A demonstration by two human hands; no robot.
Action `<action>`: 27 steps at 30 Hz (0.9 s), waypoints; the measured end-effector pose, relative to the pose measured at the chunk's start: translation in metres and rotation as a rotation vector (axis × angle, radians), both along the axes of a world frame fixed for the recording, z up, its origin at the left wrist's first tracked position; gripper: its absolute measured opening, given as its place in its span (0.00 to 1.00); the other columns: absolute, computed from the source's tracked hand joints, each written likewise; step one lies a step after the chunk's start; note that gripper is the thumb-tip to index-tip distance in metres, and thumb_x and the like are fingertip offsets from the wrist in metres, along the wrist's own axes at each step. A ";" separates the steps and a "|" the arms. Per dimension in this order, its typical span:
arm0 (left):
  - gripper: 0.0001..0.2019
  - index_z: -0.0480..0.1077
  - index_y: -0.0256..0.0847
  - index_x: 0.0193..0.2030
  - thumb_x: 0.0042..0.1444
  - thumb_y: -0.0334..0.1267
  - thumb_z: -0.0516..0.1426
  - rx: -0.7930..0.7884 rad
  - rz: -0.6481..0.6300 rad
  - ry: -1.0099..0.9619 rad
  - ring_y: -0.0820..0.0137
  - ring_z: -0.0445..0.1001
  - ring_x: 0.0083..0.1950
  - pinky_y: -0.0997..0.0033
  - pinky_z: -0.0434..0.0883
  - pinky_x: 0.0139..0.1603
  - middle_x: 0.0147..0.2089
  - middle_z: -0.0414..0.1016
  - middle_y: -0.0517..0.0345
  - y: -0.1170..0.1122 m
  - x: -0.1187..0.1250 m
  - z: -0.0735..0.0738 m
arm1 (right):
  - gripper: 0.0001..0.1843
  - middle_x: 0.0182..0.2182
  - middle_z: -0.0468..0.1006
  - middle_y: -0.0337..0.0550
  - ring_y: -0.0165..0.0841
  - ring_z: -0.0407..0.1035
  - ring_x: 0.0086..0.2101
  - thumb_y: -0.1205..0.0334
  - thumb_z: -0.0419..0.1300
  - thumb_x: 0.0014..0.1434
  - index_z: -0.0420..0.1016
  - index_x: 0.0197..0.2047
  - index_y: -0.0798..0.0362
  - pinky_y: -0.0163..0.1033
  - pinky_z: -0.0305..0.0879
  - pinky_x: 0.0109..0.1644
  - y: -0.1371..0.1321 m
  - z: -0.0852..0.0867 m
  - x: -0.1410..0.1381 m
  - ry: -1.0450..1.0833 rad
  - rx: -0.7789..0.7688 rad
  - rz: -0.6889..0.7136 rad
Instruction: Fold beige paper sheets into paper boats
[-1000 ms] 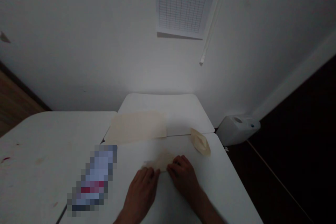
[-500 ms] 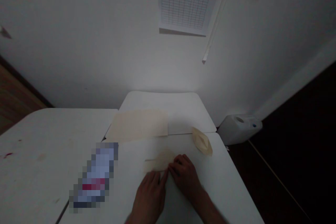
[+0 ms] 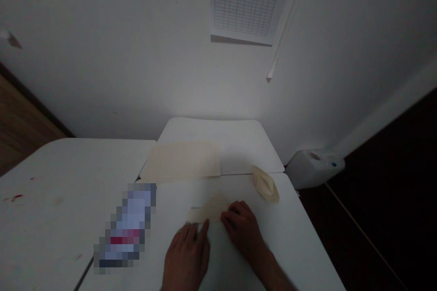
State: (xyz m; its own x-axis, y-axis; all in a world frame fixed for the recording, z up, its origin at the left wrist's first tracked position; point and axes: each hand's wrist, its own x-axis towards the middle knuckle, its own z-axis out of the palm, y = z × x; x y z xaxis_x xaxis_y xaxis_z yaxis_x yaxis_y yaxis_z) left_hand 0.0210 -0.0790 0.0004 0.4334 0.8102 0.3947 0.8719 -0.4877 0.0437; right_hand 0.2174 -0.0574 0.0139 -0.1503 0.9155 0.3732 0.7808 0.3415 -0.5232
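Observation:
A small piece of cream folded paper [image 3: 210, 209] lies flat on the white table in front of me. My left hand [image 3: 187, 250] rests palm down at its near edge, fingers stretched out, the index fingertip touching the edge. At the paper's right end my right hand [image 3: 243, 226] has its fingers curled, with thumb and index together on the paper. Beyond my right hand sits a folded paper boat [image 3: 265, 185] of the same cream colour. Farther back on the left lie flat cream paper sheets [image 3: 184, 160].
Left of my hands lies a pixelated bluish object [image 3: 128, 223] with a red band. White tables [image 3: 44, 227] meet at seams. A white plastic canister [image 3: 312, 170] stands beyond the right edge. A printed chart [image 3: 251, 4] hangs on the wall.
My left hand has slid left along the paper's near edge, away from my right hand. My right hand stays at the right end. The view has shifted slightly.

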 end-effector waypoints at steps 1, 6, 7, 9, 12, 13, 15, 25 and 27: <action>0.19 0.70 0.43 0.56 0.59 0.36 0.52 0.019 0.012 0.008 0.54 0.74 0.48 0.53 0.72 0.48 0.44 0.77 0.49 0.000 -0.004 0.000 | 0.06 0.33 0.71 0.41 0.34 0.64 0.37 0.67 0.59 0.63 0.76 0.35 0.50 0.39 0.62 0.43 0.000 0.000 0.000 -0.001 -0.001 -0.001; 0.18 0.72 0.42 0.55 0.60 0.39 0.52 0.071 0.062 0.044 0.52 0.75 0.48 0.52 0.72 0.47 0.44 0.78 0.46 0.001 -0.026 -0.002 | 0.06 0.33 0.71 0.41 0.34 0.64 0.37 0.66 0.60 0.63 0.76 0.34 0.50 0.39 0.62 0.43 0.000 0.000 0.000 -0.006 -0.005 -0.005; 0.18 0.72 0.42 0.55 0.60 0.39 0.51 0.075 0.068 0.047 0.52 0.75 0.48 0.52 0.72 0.47 0.44 0.78 0.46 0.001 -0.030 -0.002 | 0.06 0.33 0.71 0.41 0.34 0.64 0.37 0.67 0.60 0.63 0.76 0.34 0.50 0.39 0.62 0.43 0.000 0.000 0.000 -0.008 -0.004 -0.007; 0.18 0.72 0.41 0.55 0.61 0.40 0.51 0.086 0.075 0.043 0.52 0.74 0.48 0.52 0.72 0.47 0.43 0.78 0.45 0.001 -0.037 -0.002 | 0.06 0.33 0.71 0.41 0.34 0.64 0.37 0.67 0.59 0.63 0.76 0.33 0.50 0.39 0.62 0.43 0.000 0.000 0.000 -0.008 0.000 -0.009; 0.18 0.72 0.38 0.55 0.62 0.40 0.50 0.104 0.083 0.020 0.52 0.74 0.48 0.52 0.71 0.47 0.44 0.77 0.44 0.001 -0.041 -0.001 | 0.07 0.33 0.71 0.41 0.34 0.64 0.37 0.67 0.59 0.63 0.75 0.33 0.50 0.39 0.62 0.43 0.000 0.000 -0.001 -0.001 0.008 -0.014; 0.18 0.71 0.37 0.54 0.62 0.39 0.50 0.101 0.082 0.013 0.52 0.73 0.48 0.52 0.71 0.47 0.44 0.76 0.43 0.001 -0.042 -0.001 | 0.07 0.33 0.71 0.41 0.34 0.64 0.37 0.67 0.59 0.63 0.75 0.33 0.50 0.39 0.62 0.42 0.000 -0.001 -0.001 0.000 0.012 -0.015; 0.17 0.71 0.36 0.54 0.63 0.38 0.49 0.086 0.082 -0.009 0.53 0.73 0.47 0.52 0.71 0.47 0.45 0.75 0.42 0.001 -0.041 0.000 | 0.06 0.33 0.71 0.41 0.34 0.64 0.37 0.67 0.60 0.62 0.75 0.33 0.50 0.39 0.62 0.43 0.000 -0.001 -0.001 -0.002 0.015 -0.016; 0.25 0.55 0.40 0.67 0.64 0.39 0.49 0.023 -0.209 -0.012 0.58 0.60 0.67 0.54 0.65 0.62 0.69 0.58 0.47 0.011 -0.032 0.011 | 0.05 0.33 0.71 0.40 0.34 0.64 0.37 0.69 0.62 0.60 0.76 0.36 0.49 0.38 0.62 0.43 -0.002 0.001 -0.003 -0.056 0.015 -0.039; 0.24 0.58 0.40 0.66 0.64 0.42 0.51 -0.012 -0.161 -0.093 0.57 0.62 0.65 0.53 0.67 0.60 0.67 0.61 0.45 0.017 -0.033 0.012 | 0.05 0.33 0.71 0.40 0.34 0.64 0.37 0.69 0.62 0.60 0.76 0.35 0.49 0.39 0.63 0.43 -0.002 0.001 -0.003 -0.062 0.013 -0.041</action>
State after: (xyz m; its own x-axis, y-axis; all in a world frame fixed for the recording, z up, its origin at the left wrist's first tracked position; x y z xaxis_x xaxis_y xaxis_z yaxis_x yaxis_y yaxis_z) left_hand -0.0120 -0.0616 0.0119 0.5201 0.7381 0.4298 0.7743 -0.6198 0.1274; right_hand 0.2140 -0.0598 0.0147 -0.1365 0.9163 0.3764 0.8251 0.3155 -0.4687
